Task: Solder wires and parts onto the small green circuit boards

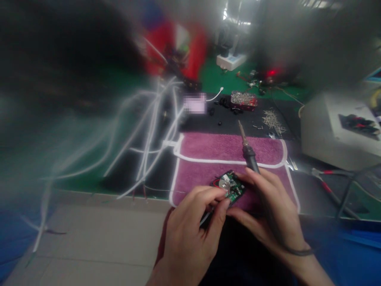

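Note:
A small green circuit board (237, 190) in a dark frame, with a round silver part (224, 185) and a red wire on it, is held over a purple towel (205, 174). My left hand (193, 226) is closed, thumb and forefinger pinching at the board's near left edge; any small piece between the fingertips is hidden. In my right hand (274, 210) lies a soldering iron (250, 155), its tip pointing up and away from the board. The right fingertips and thumb also touch the board's right side. Part of a white cable shows beneath my left hand.
Long white cables (149, 139) spread over the bench at left. Behind the towel are a tin of small metal parts (243, 100), a pile of pins (272, 121) and small black pieces. Red-handled pliers (330, 188) and a pale box-shaped unit (330, 131) stand at right.

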`<state>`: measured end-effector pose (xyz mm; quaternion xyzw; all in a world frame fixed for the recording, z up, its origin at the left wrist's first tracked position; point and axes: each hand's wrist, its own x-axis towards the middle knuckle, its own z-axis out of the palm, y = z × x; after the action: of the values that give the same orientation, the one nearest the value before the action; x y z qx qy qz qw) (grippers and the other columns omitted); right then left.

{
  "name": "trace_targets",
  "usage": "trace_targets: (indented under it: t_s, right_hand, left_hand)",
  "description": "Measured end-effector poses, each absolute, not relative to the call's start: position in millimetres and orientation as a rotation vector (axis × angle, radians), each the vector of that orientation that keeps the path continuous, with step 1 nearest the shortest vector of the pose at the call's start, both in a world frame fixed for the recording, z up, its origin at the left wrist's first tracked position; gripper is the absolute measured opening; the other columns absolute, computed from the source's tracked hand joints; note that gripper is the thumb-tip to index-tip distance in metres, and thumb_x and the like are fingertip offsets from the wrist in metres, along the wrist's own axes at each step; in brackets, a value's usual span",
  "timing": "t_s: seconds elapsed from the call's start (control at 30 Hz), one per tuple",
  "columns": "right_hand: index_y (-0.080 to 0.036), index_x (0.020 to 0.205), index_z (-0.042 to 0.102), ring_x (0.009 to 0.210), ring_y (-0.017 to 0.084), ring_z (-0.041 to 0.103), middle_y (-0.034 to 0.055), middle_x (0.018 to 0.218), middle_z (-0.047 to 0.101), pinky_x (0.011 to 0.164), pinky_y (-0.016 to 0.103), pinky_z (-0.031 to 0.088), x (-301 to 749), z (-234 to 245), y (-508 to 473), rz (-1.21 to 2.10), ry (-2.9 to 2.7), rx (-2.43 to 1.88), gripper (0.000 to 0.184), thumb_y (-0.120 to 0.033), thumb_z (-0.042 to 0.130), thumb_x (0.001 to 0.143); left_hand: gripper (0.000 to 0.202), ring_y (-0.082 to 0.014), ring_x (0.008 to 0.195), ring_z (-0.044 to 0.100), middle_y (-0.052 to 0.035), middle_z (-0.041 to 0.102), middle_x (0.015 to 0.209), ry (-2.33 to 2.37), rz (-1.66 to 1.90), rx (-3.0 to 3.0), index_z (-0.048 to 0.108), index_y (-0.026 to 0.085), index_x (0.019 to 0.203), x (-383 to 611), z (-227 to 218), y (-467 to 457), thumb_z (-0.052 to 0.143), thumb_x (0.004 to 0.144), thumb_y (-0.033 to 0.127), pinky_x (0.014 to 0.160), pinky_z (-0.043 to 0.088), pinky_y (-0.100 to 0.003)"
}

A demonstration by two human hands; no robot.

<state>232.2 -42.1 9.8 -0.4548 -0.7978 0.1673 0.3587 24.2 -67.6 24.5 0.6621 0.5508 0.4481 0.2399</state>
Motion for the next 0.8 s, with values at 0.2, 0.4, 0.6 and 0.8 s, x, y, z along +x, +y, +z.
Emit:
trace_targets:
  t_s: [0.2,0.4,0.6,0.8]
  right_hand:
    - [-0.024,0.162,0.048,0.136,0.019,0.061,0.0086,0.146,0.061,0.118,0.029,0.055,229,4,-41,0.394,-2.022,-1.194,0.078,-0.042,0.087,0.098]
    - [-0.024,0.161,0.049,0.135,0.017,0.062,0.0086,0.145,0.061,0.115,0.025,0.056,227,4,-41,0.404,-2.01,-1.185,0.072,-0.038,0.085,0.1]
    - [-0.024,0.163,0.047,0.137,0.018,0.06,0.0087,0.147,0.061,0.118,0.027,0.055,231,2,-42,0.402,-2.042,-1.195,0.075,-0.039,0.084,0.101]
    - [-0.026,0.165,0.044,0.138,0.018,0.06,0.0085,0.147,0.062,0.115,0.027,0.057,232,1,-41,0.387,-2.061,-1.168,0.076,-0.038,0.083,0.101]
  left_hand:
    - [0.019,-0.0085,0.084,0.074,0.0042,0.076,0.105,1.549,1.252,1.653,0.07,0.027,0.114,24,15,-73,0.073,0.101,0.014,0.081,0.063,-0.02]
    - [0.023,-0.0117,0.104,0.076,0.0032,0.077,0.111,1.452,1.293,1.527,0.071,0.028,0.114,19,7,-75,0.071,0.101,0.009,0.092,0.063,-0.023]
    - [0.028,-0.0082,0.107,0.076,0.0021,0.08,0.113,1.258,1.147,1.901,0.073,0.024,0.114,2,13,-71,0.068,0.1,0.0,0.101,0.059,-0.019]
    - [0.029,-0.0097,0.106,0.078,0.0005,0.081,0.114,1.215,1.192,1.983,0.075,0.022,0.111,-1,11,-72,0.067,0.099,-0.003,0.099,0.061,-0.02]
